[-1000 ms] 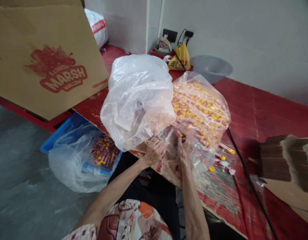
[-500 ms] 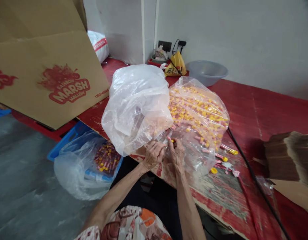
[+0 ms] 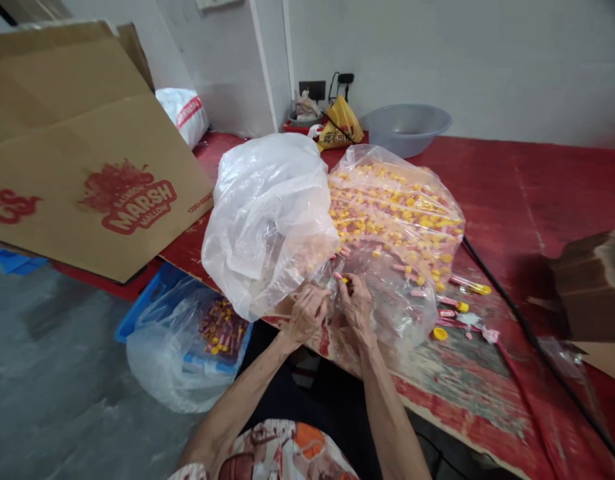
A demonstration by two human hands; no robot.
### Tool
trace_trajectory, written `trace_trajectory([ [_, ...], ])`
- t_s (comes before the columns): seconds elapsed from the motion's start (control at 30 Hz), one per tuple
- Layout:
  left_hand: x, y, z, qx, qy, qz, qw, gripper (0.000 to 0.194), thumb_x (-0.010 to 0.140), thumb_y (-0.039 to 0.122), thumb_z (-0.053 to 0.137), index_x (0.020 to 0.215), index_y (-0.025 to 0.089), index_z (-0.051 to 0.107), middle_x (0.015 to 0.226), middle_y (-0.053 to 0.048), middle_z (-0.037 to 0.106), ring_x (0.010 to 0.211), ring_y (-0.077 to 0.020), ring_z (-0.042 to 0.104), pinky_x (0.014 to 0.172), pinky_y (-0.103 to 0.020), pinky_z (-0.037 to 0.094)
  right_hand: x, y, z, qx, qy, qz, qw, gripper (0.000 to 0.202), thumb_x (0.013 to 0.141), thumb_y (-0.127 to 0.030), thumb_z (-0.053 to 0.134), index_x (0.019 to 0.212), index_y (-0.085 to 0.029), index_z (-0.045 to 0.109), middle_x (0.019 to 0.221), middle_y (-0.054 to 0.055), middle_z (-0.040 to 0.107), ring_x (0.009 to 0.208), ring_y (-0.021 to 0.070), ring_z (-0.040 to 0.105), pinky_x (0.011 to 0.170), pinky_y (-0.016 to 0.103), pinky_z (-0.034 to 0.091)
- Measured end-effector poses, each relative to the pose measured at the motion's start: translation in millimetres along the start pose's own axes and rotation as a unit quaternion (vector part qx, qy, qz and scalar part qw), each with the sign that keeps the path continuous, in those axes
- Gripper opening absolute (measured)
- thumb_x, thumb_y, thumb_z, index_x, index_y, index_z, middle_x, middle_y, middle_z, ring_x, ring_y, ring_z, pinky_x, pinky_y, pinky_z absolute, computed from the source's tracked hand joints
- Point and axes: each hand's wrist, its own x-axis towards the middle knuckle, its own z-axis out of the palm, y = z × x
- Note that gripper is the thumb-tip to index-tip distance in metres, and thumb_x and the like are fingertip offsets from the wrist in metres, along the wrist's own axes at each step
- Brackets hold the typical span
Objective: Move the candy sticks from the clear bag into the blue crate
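My right hand [image 3: 358, 305] pinches a small pink tube with a yellow cap [image 3: 340, 277] at the table's front edge. Close beside it, my left hand [image 3: 308, 312] is closed, fingers curled; what they hold, if anything, is hidden. Beyond my hands lies a clear plastic bag [image 3: 412, 180] full of pink tubes with yellow caps, its mouth spread toward me. A cloudy white plastic bag [image 3: 264, 213] is bunched up to its left. Several loose tubes [image 3: 454, 303] and a yellow cap [image 3: 440, 333] lie to the right.
Below the table at left, a blue crate [image 3: 132, 313] holds a plastic bag with more tubes [image 3: 222, 327]. A large carton [image 3: 87, 140] stands at left. Behind are a yellow bag [image 3: 343, 123] and a basin [image 3: 407, 130]. A black cable [image 3: 512, 307] and brown cardboard [image 3: 592, 287] are at right.
The camera view has shifted slightly, moving the carton, crate and basin in the picture. My hands keep almost the same pose, with the tube still in my right fingers.
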Motion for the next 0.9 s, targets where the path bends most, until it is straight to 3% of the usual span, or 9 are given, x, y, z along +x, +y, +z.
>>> trace_trajectory([
  [0.1, -1, -5, 3.1, -0.026, -0.016, 0.002, 1.000, 0.028, 0.110, 0.014, 0.050, 0.121, 0.021, 0.074, 0.103, -0.007, 0.082, 0.097, -0.0215, 0.078, 0.089, -0.035, 0.064, 0, 2, 1, -0.004, 0.007, -0.014, 1.000, 0.064, 0.111, -0.076, 0.043, 0.105, -0.022, 0.077, 0.103, 0.010, 0.078, 0.088, 0.0235, 0.067, 0.083, 0.036, 0.052],
  [0.3, -3, -9, 0.4, -0.055, -0.002, -0.055, 0.997, 0.022, 0.112, 0.022, 0.052, 0.121, 0.022, 0.072, 0.106, -0.008, 0.080, 0.100, -0.0219, 0.077, 0.096, -0.039, 0.064, 0, 2, 0, -0.007, 0.002, -0.015, 1.000, 0.062, 0.111, -0.075, 0.043, 0.107, -0.022, 0.076, 0.103, 0.010, 0.077, 0.089, 0.0236, 0.067, 0.083, 0.035, 0.053],
  [0.53, -3, -3, -3.4, -0.027, 0.000, -0.010, 1.000, 0.026, 0.111, 0.018, 0.050, 0.120, 0.022, 0.075, 0.107, -0.008, 0.080, 0.100, -0.0217, 0.077, 0.096, -0.038, 0.063, 0, -1, -1, -0.001, 0.013, -0.018, 1.000, 0.062, 0.110, -0.075, 0.047, 0.103, -0.021, 0.078, 0.100, 0.011, 0.078, 0.087, 0.0239, 0.068, 0.081, 0.035, 0.053],
  [0.9, -7, -8, 16.3, 0.019, -0.005, 0.019, 1.000, 0.029, 0.109, 0.014, 0.052, 0.126, 0.021, 0.074, 0.105, -0.009, 0.080, 0.099, -0.0244, 0.076, 0.089, -0.039, 0.063, 1, 12, 3, -0.023, 0.008, -0.047, 0.999, 0.057, 0.110, -0.069, 0.048, 0.108, -0.021, 0.079, 0.105, 0.013, 0.080, 0.090, 0.0250, 0.071, 0.083, 0.037, 0.055],
])
